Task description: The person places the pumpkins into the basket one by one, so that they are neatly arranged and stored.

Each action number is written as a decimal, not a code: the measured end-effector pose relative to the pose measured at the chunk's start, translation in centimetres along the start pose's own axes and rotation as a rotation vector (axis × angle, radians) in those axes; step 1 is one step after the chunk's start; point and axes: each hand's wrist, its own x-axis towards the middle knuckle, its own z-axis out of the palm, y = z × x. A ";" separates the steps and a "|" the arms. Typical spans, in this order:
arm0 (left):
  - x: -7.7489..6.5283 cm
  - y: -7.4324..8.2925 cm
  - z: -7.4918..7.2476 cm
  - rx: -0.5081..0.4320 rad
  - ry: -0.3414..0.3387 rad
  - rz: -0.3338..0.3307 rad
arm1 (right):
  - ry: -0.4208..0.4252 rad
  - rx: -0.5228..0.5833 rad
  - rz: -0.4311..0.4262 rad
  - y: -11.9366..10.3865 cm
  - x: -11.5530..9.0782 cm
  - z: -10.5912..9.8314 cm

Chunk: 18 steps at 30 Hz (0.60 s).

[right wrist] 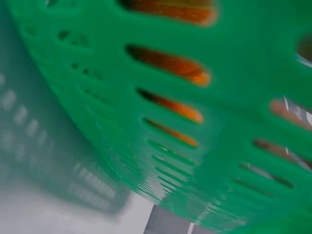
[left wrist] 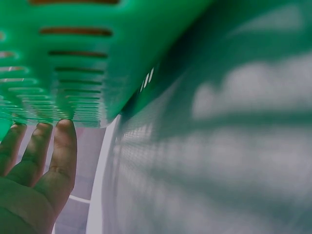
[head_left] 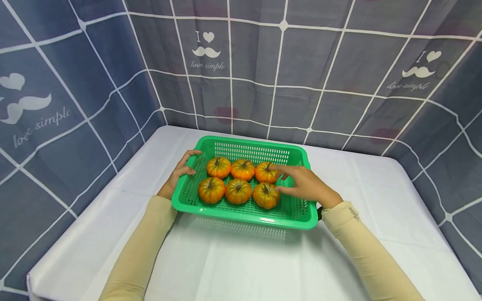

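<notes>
A green plastic basket (head_left: 244,215) with slotted walls stands over the white table. Several small orange pumpkins (head_left: 238,191) lie inside it in two rows. My left hand (head_left: 177,175) grips the basket's left rim; in the left wrist view its fingertips (left wrist: 64,127) touch the outside of the slotted wall. Over the right rim reaches my right hand (head_left: 306,184), with its fingers by the back right pumpkin (head_left: 265,174) and its thumb beside the front right pumpkin (head_left: 266,198). The right wrist view shows the basket wall (right wrist: 234,107) up close, and that hand is mostly hidden there.
A white cloth (head_left: 233,267) covers the table around the basket. Dark checked curtains (head_left: 256,54) with white lines hang behind the table and at both sides.
</notes>
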 end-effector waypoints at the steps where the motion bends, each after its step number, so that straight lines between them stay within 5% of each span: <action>1: 0.0 0.0 0.0 -0.005 -0.003 0.000 | 0.032 0.033 -0.003 0.1 -0.2 0.0; 12: 0.1 -0.1 -0.2 -0.007 -0.003 -0.009 | 0.438 0.166 -0.110 1.5 -2.5 1.0; 18: -0.8 0.5 -0.6 0.122 0.058 -0.074 | 0.582 0.261 -0.109 1.7 -3.9 1.4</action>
